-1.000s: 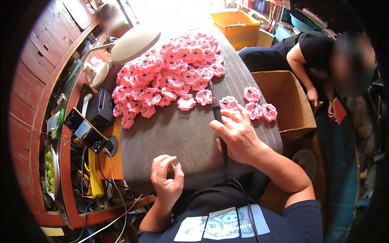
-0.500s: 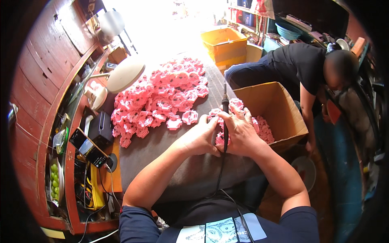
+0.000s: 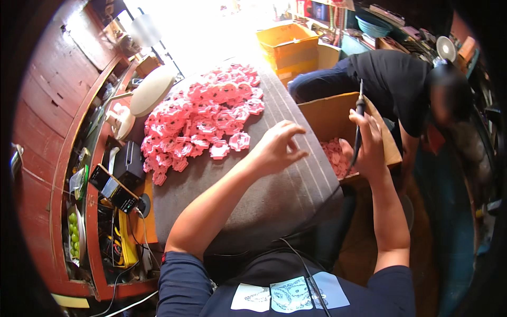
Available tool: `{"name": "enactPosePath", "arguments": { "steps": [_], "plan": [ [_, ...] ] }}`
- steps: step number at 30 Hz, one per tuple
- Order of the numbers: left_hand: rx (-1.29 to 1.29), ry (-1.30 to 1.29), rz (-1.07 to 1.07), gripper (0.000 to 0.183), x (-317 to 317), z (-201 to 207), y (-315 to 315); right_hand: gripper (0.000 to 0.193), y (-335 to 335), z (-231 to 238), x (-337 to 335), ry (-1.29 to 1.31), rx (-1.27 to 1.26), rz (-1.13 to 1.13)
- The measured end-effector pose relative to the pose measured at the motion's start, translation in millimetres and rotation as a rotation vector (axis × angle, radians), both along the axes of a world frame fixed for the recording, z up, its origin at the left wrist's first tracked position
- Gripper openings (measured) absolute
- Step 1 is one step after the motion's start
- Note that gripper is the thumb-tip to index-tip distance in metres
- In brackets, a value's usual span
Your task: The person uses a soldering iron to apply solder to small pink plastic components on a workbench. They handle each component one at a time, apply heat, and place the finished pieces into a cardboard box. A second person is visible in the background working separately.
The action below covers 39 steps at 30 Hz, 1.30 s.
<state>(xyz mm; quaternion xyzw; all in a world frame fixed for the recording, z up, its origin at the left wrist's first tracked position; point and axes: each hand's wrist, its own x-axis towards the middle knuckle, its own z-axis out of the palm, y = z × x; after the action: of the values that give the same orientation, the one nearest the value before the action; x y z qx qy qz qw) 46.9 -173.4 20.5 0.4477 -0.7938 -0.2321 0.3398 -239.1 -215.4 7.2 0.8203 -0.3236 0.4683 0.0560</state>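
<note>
My right hand (image 3: 373, 148) is closed around a black soldering iron (image 3: 360, 107), its metal tip pointing up, above the right side of an open cardboard box (image 3: 330, 112). Inside the box lie many small pink plastic parts (image 3: 334, 156). Over the grey tabletop (image 3: 211, 203) hovers my left hand (image 3: 277, 149), empty, its fingers bent and the thumb apart from them. Beyond it and to the left, a large heap of pink plastic parts (image 3: 198, 113) is spread on the table. Two single parts lie at the heap's near edge.
At the left stand a desk lamp (image 3: 153, 91), a propped phone (image 3: 113, 189) and a shelf with green fruit (image 3: 74, 232). A yellow box (image 3: 288, 45) is at the far side. On the right a person in black (image 3: 393, 74) bends down beside the cardboard box.
My hands have parted. The right hand moved right with the soldering iron, over the box. The pink parts that were between my hands at the table edge are gone from there.
</note>
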Motion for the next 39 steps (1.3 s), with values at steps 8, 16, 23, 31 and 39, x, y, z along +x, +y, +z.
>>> {"name": "enactPosePath", "arguments": {
  "steps": [8,16,23,31,39],
  "plan": [
    [0.596,0.545,-0.021,0.070,-5,13,168,0.053,96,12,76,0.046,0.097,0.195],
    [0.793,0.985,0.202,0.043,28,0,283,0.061,156,16,145,0.116,0.186,0.480],
    [0.386,0.109,0.628,0.028,100,52,421,0.072,192,16,201,0.056,0.194,0.509],
    [0.448,0.128,1.144,0.020,121,-22,525,0.045,256,-1,307,0.203,0.026,0.621],
    [0.137,0.285,1.290,0.022,152,-144,513,0.015,276,-13,380,0.735,-0.237,0.218]
  ]
}}
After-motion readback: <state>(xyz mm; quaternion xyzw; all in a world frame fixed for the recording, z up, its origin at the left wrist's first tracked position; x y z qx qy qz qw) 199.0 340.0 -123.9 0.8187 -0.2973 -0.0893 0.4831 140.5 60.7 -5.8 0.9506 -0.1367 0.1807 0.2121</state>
